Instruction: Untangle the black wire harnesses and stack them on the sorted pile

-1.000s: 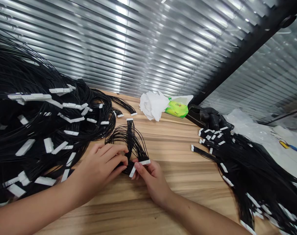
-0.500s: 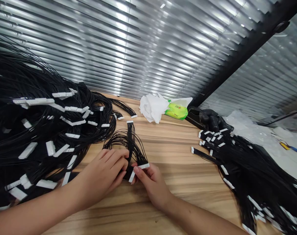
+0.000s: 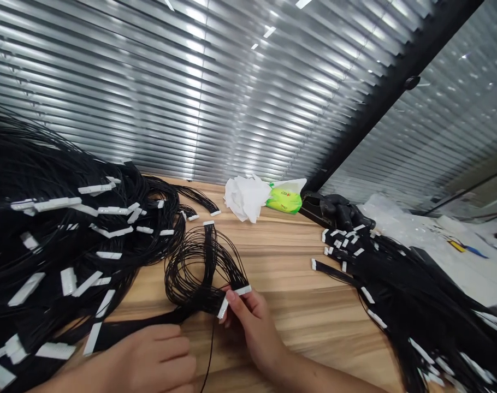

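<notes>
Piling up on the left of the table: a big heap of black wire harnesses, white plastic connectors sticking out all over. Closing the left hand around a flat run of black wires at the near edge, fingers curled together, hand partly cut off by the bottom of the frame. Looping up from that run, mid-table and just right of the heap: a loose wire bundle, small white end connector pointing far. Pinching a white bundle connector between thumb and fingertips of the right hand, connector tilted, wires fanning out behind it. Sitting at the far edge, right of center: crumpled white tissue pressed against a green packet. Lying further right, near the far edge: a black glove touching the top of a second harness heap, which is spreading toward the near right corner, white connectors scattered through it. Showing beyond the far right edge: clear plastic sheeting. Running behind everything: metal slat blinds.
</notes>
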Action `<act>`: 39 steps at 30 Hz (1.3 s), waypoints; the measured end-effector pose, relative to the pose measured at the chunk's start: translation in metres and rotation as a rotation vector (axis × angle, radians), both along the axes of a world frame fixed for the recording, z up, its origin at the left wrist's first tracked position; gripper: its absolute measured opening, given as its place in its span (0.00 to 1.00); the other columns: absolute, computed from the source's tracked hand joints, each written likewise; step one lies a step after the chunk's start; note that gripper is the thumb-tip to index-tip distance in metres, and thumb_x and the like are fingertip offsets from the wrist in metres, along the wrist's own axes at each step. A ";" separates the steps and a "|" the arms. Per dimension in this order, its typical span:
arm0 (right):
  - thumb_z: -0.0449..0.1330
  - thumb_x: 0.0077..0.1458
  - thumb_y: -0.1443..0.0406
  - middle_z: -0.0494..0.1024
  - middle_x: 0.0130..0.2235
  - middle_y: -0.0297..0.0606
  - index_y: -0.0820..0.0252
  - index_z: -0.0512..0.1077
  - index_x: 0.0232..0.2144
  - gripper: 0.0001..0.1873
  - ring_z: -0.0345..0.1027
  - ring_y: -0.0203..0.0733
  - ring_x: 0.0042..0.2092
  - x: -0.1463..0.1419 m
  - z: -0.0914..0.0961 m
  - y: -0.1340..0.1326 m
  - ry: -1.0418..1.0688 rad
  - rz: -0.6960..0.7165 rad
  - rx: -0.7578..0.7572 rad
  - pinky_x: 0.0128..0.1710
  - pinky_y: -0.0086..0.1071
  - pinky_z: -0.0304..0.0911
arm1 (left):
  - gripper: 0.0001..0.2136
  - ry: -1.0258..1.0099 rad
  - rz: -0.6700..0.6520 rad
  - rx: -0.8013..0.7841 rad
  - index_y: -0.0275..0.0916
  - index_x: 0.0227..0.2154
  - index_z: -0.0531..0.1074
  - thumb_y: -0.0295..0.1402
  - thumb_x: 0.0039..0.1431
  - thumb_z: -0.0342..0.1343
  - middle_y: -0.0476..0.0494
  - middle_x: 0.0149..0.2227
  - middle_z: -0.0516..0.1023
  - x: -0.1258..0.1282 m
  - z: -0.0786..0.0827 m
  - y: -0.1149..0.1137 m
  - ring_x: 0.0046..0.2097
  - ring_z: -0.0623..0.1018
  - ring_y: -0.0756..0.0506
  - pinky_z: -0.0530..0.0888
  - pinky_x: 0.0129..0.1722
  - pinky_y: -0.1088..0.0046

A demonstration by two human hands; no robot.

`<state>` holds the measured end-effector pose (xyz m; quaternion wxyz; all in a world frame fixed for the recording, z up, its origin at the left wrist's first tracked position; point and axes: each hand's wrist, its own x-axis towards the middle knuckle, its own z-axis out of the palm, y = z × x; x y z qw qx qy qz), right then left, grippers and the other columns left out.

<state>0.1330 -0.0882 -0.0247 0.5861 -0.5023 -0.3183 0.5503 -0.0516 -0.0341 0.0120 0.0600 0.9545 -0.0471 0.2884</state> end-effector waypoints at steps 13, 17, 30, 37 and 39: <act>0.66 0.47 0.48 0.74 0.21 0.32 0.62 0.76 0.30 0.22 0.62 0.34 0.23 0.003 -0.003 0.002 0.028 0.005 0.000 0.26 0.29 0.59 | 0.02 -0.131 0.298 -0.029 0.42 0.32 0.69 0.28 0.59 0.53 0.54 0.19 0.71 -0.002 -0.013 0.015 0.20 0.67 0.50 0.61 0.22 0.71; 0.67 0.46 0.49 0.74 0.21 0.32 0.62 0.75 0.29 0.21 0.63 0.33 0.23 0.002 -0.003 0.003 0.049 0.007 0.014 0.26 0.28 0.58 | 0.09 -0.156 0.338 0.045 0.41 0.40 0.71 0.24 0.63 0.49 0.54 0.23 0.75 -0.006 -0.017 0.023 0.23 0.71 0.51 0.63 0.26 0.72; 0.67 0.46 0.49 0.75 0.20 0.31 0.61 0.75 0.29 0.21 0.63 0.32 0.23 0.002 -0.002 0.002 0.060 0.042 0.022 0.25 0.27 0.58 | 0.10 -0.109 0.490 0.184 0.43 0.38 0.76 0.27 0.63 0.49 0.49 0.37 0.80 -0.002 -0.003 0.034 0.36 0.75 0.46 0.67 0.36 0.69; 0.66 0.47 0.49 0.75 0.21 0.31 0.61 0.74 0.31 0.21 0.64 0.33 0.24 0.002 -0.002 0.001 0.021 0.058 0.005 0.27 0.28 0.59 | 0.06 -0.073 0.485 -0.039 0.45 0.36 0.75 0.31 0.64 0.52 0.51 0.37 0.78 -0.001 -0.015 0.035 0.34 0.75 0.48 0.67 0.34 0.72; 0.66 0.47 0.49 0.75 0.21 0.31 0.61 0.74 0.31 0.21 0.64 0.33 0.24 0.002 -0.003 0.001 0.004 0.071 -0.001 0.27 0.28 0.59 | 0.06 -0.051 0.489 -0.117 0.44 0.36 0.74 0.32 0.64 0.52 0.51 0.37 0.77 0.000 -0.018 0.035 0.35 0.75 0.49 0.67 0.34 0.72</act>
